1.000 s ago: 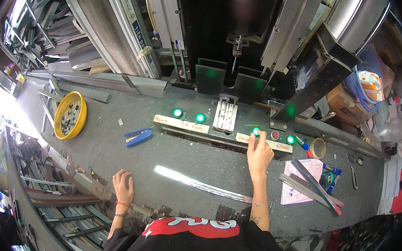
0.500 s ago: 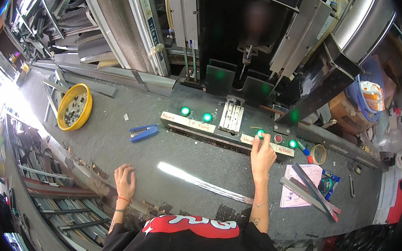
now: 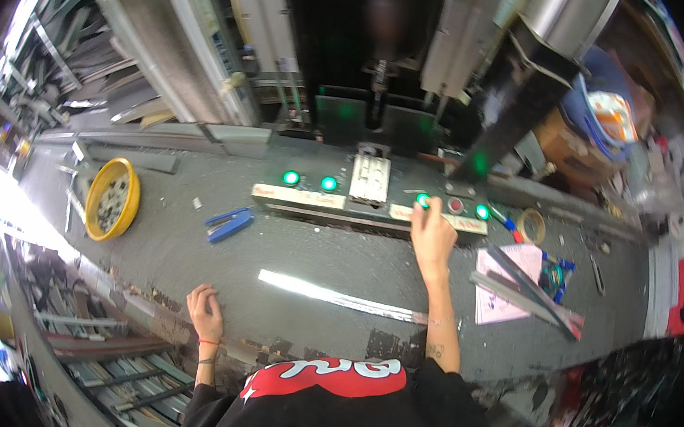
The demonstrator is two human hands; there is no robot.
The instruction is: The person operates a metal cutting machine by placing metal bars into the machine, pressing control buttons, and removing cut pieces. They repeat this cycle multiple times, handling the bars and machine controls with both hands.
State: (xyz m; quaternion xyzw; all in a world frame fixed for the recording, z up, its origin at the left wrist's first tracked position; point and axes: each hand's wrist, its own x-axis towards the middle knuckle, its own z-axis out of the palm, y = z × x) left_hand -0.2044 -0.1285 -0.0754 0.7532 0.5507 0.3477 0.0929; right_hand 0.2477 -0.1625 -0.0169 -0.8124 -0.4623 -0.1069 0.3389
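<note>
From the head view, my right hand [image 3: 433, 236] covers most of the green lit button [image 3: 422, 198] it reaches for, so I cannot tell whether a fingertip actually presses it or only rests at its edge. The fingers lie close together and stretched forward, clamped on nothing. The machine [image 3: 379, 70] behind the control strip [image 3: 319, 200] is dark, and part of it is blurred. My chest and black shirt cut off both elbows at the lower edge.

My right arm runs straight out from the body, across the shiny metal strip [image 3: 343, 297] lying on the grey bench [image 3: 176, 248], to that button on the control strip. Two more green buttons [image 3: 290, 178] glow further left on the same strip, a red one [image 3: 456, 205] just right of my hand. My left hand [image 3: 205, 312] rests flat on the near edge of the bench, fingers loosely spread, holding nothing, well apart from the control strip. A blue stapler [image 3: 229, 224] lies between it and the strip; a yellow bowl [image 3: 112, 197] sits far left.
</note>
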